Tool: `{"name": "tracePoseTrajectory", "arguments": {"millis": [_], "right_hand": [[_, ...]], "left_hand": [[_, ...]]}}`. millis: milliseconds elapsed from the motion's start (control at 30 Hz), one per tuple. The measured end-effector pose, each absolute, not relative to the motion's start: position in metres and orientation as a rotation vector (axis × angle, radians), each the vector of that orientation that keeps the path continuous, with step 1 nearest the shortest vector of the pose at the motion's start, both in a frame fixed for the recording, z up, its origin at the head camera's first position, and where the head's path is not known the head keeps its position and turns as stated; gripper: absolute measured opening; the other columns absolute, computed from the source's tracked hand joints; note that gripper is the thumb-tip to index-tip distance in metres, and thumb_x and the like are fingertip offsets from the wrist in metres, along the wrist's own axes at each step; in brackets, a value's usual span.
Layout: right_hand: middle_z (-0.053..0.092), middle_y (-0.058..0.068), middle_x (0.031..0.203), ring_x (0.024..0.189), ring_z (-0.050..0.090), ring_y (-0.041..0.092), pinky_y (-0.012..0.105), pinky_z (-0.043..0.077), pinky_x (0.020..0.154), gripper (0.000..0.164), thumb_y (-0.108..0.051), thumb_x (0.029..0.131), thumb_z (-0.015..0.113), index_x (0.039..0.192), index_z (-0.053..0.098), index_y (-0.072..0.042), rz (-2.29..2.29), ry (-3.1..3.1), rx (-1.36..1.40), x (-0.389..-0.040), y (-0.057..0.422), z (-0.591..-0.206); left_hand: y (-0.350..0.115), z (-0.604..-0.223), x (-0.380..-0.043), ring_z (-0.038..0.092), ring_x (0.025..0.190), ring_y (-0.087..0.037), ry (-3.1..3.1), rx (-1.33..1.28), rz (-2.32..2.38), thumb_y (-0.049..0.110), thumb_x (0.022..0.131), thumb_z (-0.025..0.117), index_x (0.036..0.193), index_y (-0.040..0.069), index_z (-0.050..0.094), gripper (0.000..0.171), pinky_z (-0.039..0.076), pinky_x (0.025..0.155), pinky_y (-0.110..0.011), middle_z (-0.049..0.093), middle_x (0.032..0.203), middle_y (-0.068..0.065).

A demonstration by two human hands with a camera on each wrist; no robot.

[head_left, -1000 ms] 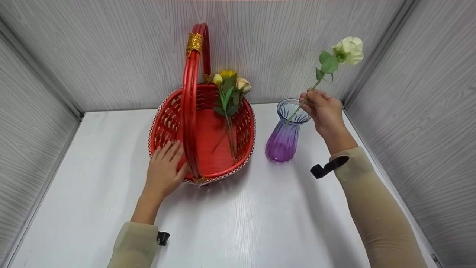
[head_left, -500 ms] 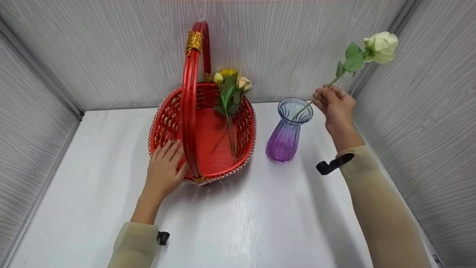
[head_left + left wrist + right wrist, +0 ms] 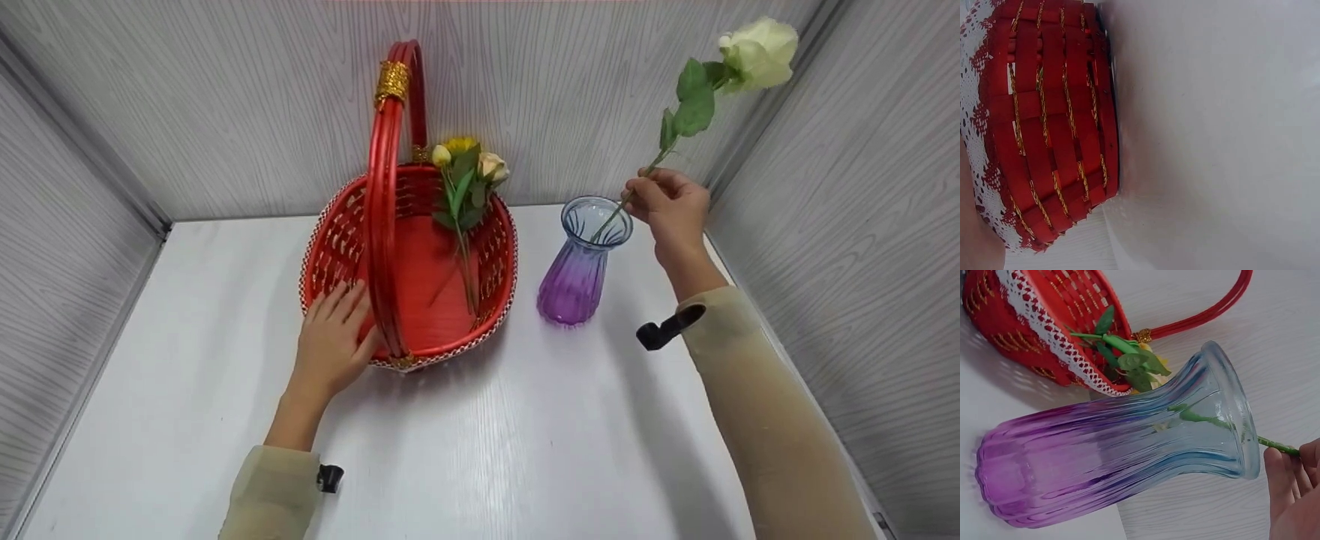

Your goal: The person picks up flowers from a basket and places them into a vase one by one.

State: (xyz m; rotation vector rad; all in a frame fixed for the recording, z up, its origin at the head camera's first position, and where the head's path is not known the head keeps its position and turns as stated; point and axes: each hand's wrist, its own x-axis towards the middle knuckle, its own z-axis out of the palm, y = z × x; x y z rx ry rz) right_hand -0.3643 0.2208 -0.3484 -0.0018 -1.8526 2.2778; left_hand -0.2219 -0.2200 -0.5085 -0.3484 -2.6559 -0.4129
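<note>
My right hand (image 3: 671,210) pinches the green stem (image 3: 637,187) of a white rose (image 3: 761,56) between thumb and fingers. The bloom leans up and to the right. Below the hand, the stem's lower part shows through the blue neck of a ribbed glass vase (image 3: 1123,450), which fades to purple at its base and stands on the table. My left hand (image 3: 330,341) rests over the near left rim of a red woven basket (image 3: 442,330), fingers extended inside. In the left wrist view the basket's woven side (image 3: 1044,112) fills the left, and only a bit of the hand shows.
Inside the basket lean several flowers, among them a yellow one (image 3: 459,144), a cream rose (image 3: 491,169) and a yellow bud (image 3: 440,156). The tall red handle (image 3: 384,187) arches over the basket. Grey wood-grain panels (image 3: 555,97) enclose the white table (image 3: 480,450) at the back and sides.
My right hand has moved right, then slightly back left, carrying the rose; the stem's end stays at the vase mouth while the bloom rises and tips steeper. The left hand stays put.
</note>
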Motion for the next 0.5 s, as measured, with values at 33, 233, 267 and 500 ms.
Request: {"name": "tracePoseTrajectory", "arguments": {"millis": [33, 233, 267, 500], "right_hand": [[0.070, 0.016, 0.092, 0.078, 0.072, 0.022, 0.029, 0.061, 0.073, 0.014, -0.001, 0.089, 0.070, 0.103, 0.068, 0.003, 2.249, -1.885, 0.017, -0.363, 0.219, -0.347], [0.071, 0.015, 0.095, 0.083, 0.071, 0.024, 0.030, 0.061, 0.077, 0.021, -0.004, 0.091, 0.069, 0.111, 0.069, -0.003, 2.077, -2.053, 0.064, -0.355, 0.205, -0.343], [0.071, 0.016, 0.094, 0.082, 0.071, 0.024, 0.030, 0.061, 0.076, 0.021, -0.004, 0.091, 0.068, 0.112, 0.069, -0.004, 2.056, -2.062, 0.078, -0.354, 0.204, -0.342], [0.070, 0.019, 0.090, 0.080, 0.071, 0.028, 0.034, 0.061, 0.078, 0.012, -0.009, 0.096, 0.065, 0.101, 0.068, 0.000, 2.099, -1.985, 0.210, -0.354, 0.196, -0.342]], "left_hand": [[-0.220, -0.508, -0.222, 0.039, 0.142, -0.038, -2.655, -0.348, -0.412, 0.041, 0.098, 0.045, 0.145, 0.009, 0.052, 0.057, 0.024, 0.119, -0.058, 0.047, 0.152, -0.012], [-0.220, -0.507, -0.220, 0.037, 0.143, -0.038, -2.666, -0.343, -0.410, 0.040, 0.098, 0.045, 0.145, 0.008, 0.052, 0.057, 0.023, 0.119, -0.058, 0.046, 0.153, -0.012], [-0.219, -0.507, -0.220, 0.037, 0.144, -0.037, -2.670, -0.342, -0.409, 0.039, 0.098, 0.045, 0.145, 0.008, 0.053, 0.057, 0.023, 0.119, -0.058, 0.046, 0.153, -0.013], [-0.220, -0.507, -0.222, 0.038, 0.143, -0.038, -2.666, -0.336, -0.399, 0.040, 0.098, 0.045, 0.144, 0.009, 0.054, 0.056, 0.023, 0.119, -0.058, 0.048, 0.152, -0.013]]}}
